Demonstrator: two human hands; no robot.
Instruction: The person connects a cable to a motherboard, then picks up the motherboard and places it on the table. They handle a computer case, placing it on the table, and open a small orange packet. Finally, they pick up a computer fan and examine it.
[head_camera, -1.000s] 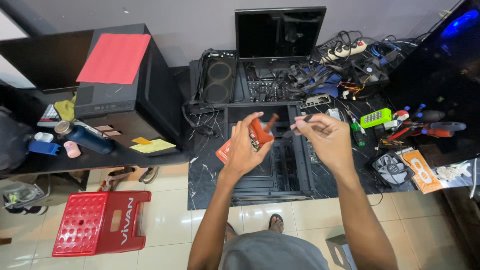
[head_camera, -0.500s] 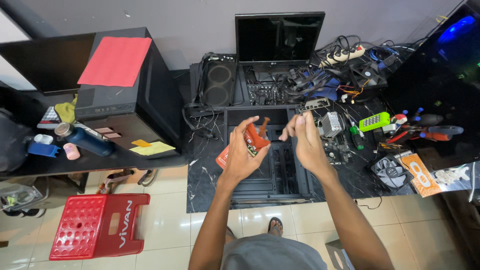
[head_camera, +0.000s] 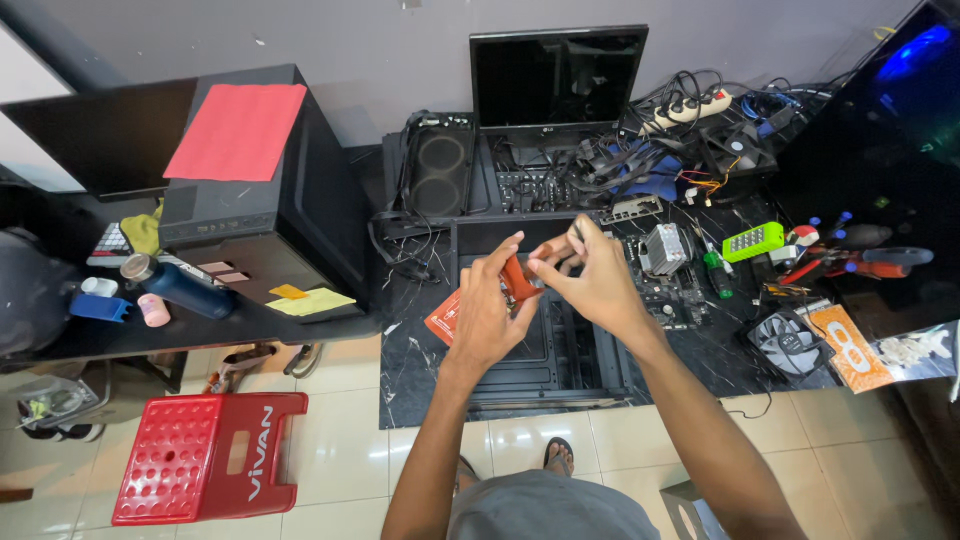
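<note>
My left hand (head_camera: 487, 310) grips a small orange-red packet (head_camera: 518, 280) above the open black computer case (head_camera: 560, 350) that lies flat on the dark marble mat. My right hand (head_camera: 590, 275) meets it from the right, its fingertips pinching the packet's top edge. Both hands are close together over the case's upper part. A second orange packet (head_camera: 443, 318) lies on the mat just left of my left wrist. What is inside the held packet is hidden by my fingers.
A motherboard (head_camera: 672, 285) with a cooler lies right of the case, with a case fan (head_camera: 790, 342), a green device (head_camera: 752, 241) and screwdrivers (head_camera: 850, 262) further right. A monitor (head_camera: 557, 80) and power strip stand behind. Left are a black tower (head_camera: 250, 190) and a red stool (head_camera: 210, 457).
My hands have come together: the right hand, earlier apart and holding something small, now pinches the packet that my left hand holds. Both hands sit slightly lower and more central.
</note>
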